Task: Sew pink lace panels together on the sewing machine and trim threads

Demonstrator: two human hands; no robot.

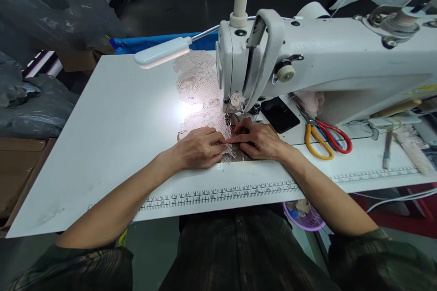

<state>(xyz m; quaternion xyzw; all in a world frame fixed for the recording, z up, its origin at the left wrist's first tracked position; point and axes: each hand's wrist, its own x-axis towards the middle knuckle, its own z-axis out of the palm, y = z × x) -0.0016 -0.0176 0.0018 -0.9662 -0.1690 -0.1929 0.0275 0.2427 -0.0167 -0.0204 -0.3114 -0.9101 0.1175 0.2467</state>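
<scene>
A strip of pale lace fabric (196, 84) runs across the white table (112, 136) and under the presser foot of a white sewing machine (307, 59). My left hand (198, 148) lies on the lace just in front of the needle, fingers together and pressing it flat. My right hand (259, 138) rests beside it on the right, fingers stretched toward the left hand and pinning the lace edge down. The fingertips of both hands meet on the fabric below the needle.
A gooseneck lamp (162, 52) lights the lace. Yellow scissors (317, 143) and red scissors (334, 136) lie right of my hands, near a black phone (280, 113). A printed ruler (221, 193) runs along the table's front edge. A purple bowl (303, 216) sits below.
</scene>
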